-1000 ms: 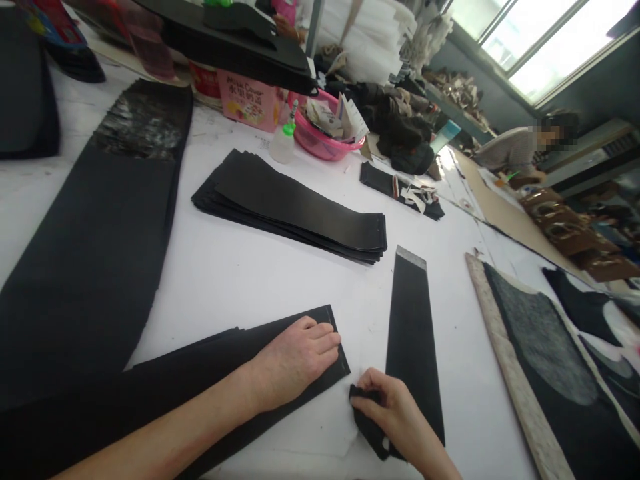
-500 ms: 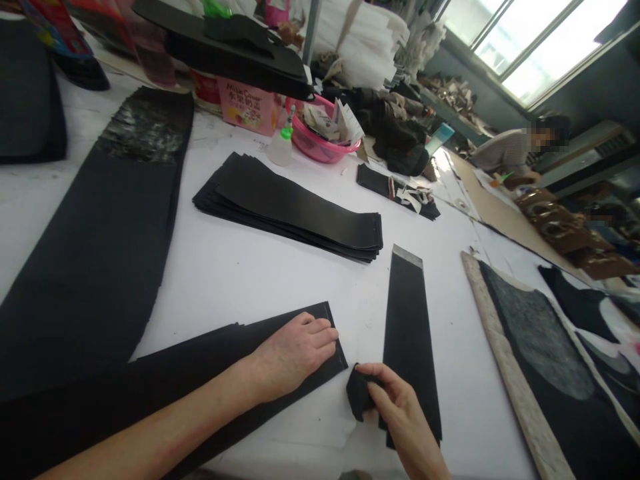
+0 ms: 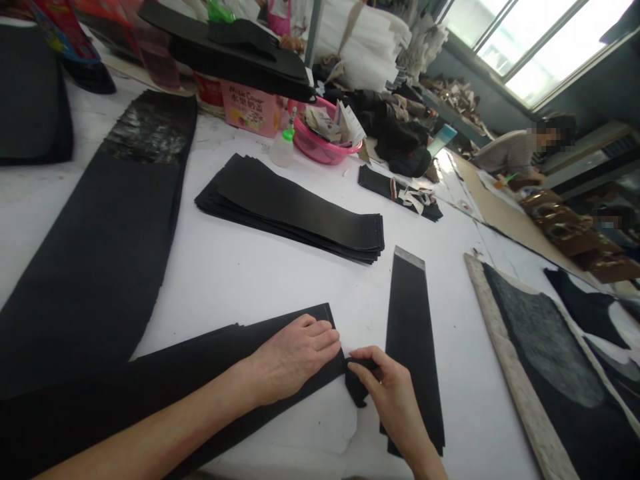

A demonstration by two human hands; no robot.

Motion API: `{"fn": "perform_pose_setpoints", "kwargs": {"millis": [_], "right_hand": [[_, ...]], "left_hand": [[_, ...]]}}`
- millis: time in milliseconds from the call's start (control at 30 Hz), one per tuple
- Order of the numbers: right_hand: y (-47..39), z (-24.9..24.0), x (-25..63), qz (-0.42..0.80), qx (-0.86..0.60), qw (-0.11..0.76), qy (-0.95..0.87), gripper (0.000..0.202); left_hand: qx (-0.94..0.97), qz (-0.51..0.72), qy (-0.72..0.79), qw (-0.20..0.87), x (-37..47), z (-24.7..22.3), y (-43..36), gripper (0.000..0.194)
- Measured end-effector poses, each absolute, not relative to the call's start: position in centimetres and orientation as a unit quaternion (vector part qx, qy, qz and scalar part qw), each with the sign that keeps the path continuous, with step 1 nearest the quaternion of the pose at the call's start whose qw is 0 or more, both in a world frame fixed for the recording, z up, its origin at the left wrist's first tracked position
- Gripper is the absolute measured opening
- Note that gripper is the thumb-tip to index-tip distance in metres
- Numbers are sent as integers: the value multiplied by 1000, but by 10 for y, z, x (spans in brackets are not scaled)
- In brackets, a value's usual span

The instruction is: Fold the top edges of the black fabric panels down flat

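My left hand (image 3: 303, 350) lies palm down on a long black panel (image 3: 220, 360), its fingers resting flat near the panel's right end. My right hand (image 3: 387, 387) is closed, pinching a small folded black cloth (image 3: 356, 388) between thumb and fingers. The cloth is at the lower part of the panel's end edge and seems to touch it. Just right of that hand lies a narrow stack of black strips (image 3: 413, 333), with a grey band across its far end.
Beyond my hands lies a stack of curved black pieces (image 3: 295, 207). A wide black panel (image 3: 100, 220) covers the left side. Behind are a small bottle with a green cap (image 3: 283, 148) and a pink basket (image 3: 327, 150). A person (image 3: 515, 150) bends over at the far right.
My right hand has moved slightly up and left, bringing the black cloth to the panel's end edge. My left hand has stayed in place on the panel.
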State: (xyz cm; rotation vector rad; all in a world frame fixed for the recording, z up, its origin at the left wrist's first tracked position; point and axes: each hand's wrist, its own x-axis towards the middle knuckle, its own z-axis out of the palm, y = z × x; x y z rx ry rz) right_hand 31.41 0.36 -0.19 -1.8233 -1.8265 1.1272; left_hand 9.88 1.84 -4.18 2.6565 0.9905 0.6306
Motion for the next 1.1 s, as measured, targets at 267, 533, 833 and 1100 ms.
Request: {"fn": "perform_pose_setpoints", "kwargs": {"millis": [267, 533, 833, 1100], "right_hand": [[22, -4, 299, 323, -583, 118, -737, 5], [7, 0, 311, 341, -567, 62, -747, 12], [17, 16, 311, 363, -621, 104, -687, 10], [36, -1, 289, 323, -549, 69, -768, 12]], "left_hand": [[904, 224, 339, 133, 98, -40, 18, 24], [896, 226, 351, 155, 99, -42, 18, 24], [892, 231, 365, 136, 99, -42, 17, 18], [889, 216, 373, 153, 102, -45, 18, 18]]}}
